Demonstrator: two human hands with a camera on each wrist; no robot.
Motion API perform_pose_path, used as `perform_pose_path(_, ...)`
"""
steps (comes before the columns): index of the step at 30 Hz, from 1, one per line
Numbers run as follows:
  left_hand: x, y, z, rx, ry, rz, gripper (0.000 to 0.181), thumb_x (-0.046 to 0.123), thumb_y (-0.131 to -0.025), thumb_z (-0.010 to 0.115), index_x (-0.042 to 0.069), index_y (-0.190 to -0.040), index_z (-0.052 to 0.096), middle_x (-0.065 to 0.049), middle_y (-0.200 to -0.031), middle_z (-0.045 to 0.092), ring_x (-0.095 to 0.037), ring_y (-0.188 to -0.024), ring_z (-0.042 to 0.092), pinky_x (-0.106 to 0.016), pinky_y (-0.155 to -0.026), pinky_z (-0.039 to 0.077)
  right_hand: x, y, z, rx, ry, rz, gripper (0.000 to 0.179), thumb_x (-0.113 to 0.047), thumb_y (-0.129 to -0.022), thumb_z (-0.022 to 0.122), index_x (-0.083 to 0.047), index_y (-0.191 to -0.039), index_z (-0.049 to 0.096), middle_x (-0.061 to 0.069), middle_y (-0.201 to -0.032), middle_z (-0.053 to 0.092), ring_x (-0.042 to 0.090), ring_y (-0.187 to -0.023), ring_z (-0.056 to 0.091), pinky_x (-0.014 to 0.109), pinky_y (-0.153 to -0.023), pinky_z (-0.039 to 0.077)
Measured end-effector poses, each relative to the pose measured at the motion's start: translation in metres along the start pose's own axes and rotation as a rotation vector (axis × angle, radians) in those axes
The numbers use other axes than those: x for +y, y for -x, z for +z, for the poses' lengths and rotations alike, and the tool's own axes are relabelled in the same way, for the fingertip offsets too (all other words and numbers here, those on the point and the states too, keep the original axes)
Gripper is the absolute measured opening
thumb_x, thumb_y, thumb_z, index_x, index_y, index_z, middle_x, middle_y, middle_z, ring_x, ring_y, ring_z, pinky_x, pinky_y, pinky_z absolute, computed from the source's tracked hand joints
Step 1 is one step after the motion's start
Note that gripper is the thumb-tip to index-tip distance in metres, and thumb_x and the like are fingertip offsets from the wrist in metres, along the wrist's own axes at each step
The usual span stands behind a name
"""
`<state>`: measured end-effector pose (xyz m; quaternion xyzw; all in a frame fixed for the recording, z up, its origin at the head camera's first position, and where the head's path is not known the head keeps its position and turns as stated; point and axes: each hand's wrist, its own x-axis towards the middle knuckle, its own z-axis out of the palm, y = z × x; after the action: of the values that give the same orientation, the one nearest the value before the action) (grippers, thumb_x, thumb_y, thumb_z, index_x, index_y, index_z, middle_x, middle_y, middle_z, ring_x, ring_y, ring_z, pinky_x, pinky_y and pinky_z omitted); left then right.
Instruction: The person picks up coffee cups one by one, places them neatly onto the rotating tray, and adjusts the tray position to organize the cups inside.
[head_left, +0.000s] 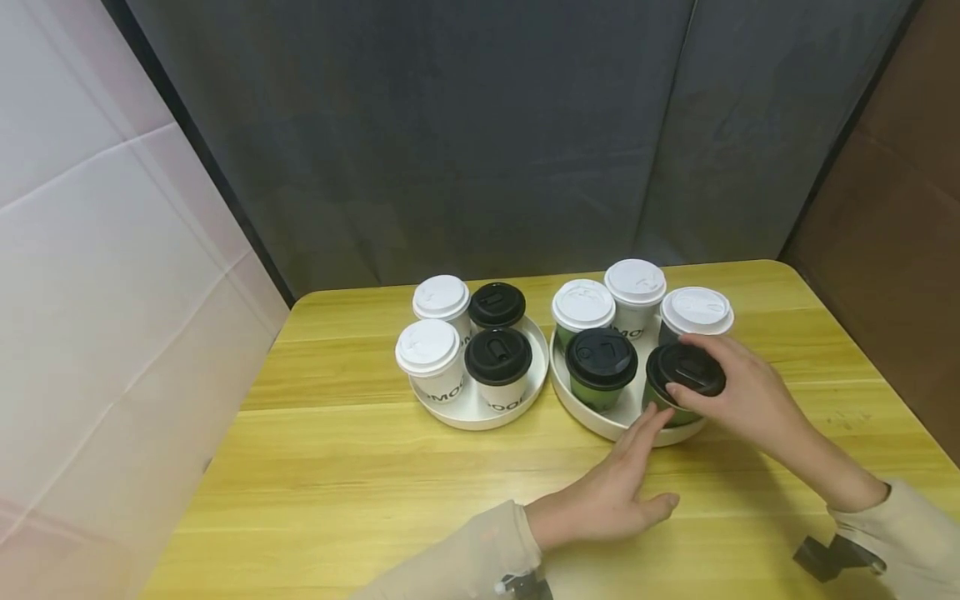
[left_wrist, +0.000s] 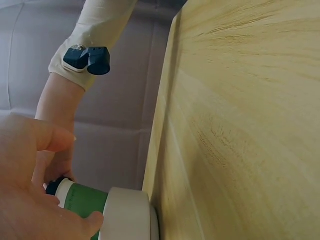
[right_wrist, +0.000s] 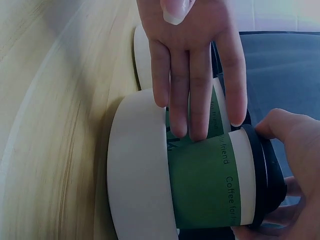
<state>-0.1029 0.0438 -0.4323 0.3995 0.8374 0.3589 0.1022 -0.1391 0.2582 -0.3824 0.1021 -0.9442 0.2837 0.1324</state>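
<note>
A green paper coffee cup (right_wrist: 202,187) with a black lid (head_left: 688,368) stands at the front right of the right-hand round white tray (head_left: 592,423). My right hand (head_left: 750,404) grips it by the lid from the right, thumb in front and fingers behind. My left hand (head_left: 603,500) is held with straight fingers at the front of this cup, its fingertips beside the green wall; whether they touch it I cannot tell. In the right wrist view those fingers (right_wrist: 190,90) extend past the tray's rim. Another black-lidded green cup (head_left: 600,371) stands just left of the gripped one.
Behind on the same tray are white-lidded cups (head_left: 635,287). A second round white tray (head_left: 480,421) to the left bears white cups with two white lids (head_left: 427,346) and two black lids (head_left: 498,356). The wooden table (head_left: 337,492) meets a dark back panel (head_left: 450,150).
</note>
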Motion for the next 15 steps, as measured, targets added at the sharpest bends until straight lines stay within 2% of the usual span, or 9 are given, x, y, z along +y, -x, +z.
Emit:
perform_pose_path(9,-0.003,0.0016,0.0001,0.026,0.001,-0.012,0.087,0.023,-0.094,0.06,0.018,-0.159,0.003,-0.012,-0.168,0.009,-0.024,-0.155,0.017,-0.038,-0.123,0.028,-0.0028,-0.0008,-0.0002,-0.034,0.029,-0.008,0.067,-0.036,-0.083,0.077,-0.009,-0.139,0.052,0.028,-0.136,0.055,0.047,-0.115,0.057,0.062,-0.082,0.048)
perform_pose_path(15,-0.0051,0.0058,-0.0037,0.026,0.014,-0.017,0.085,0.023,-0.095,0.059,0.017,-0.159,0.004,-0.009,-0.168,0.01,-0.023,-0.155,0.018,-0.037,-0.123,0.028,-0.0047,0.0004,-0.0027,-0.088,0.049,-0.005,0.07,-0.041,-0.086,0.073,-0.009,-0.143,0.047,0.028,-0.142,0.05,0.051,-0.121,0.054,0.066,-0.085,0.047)
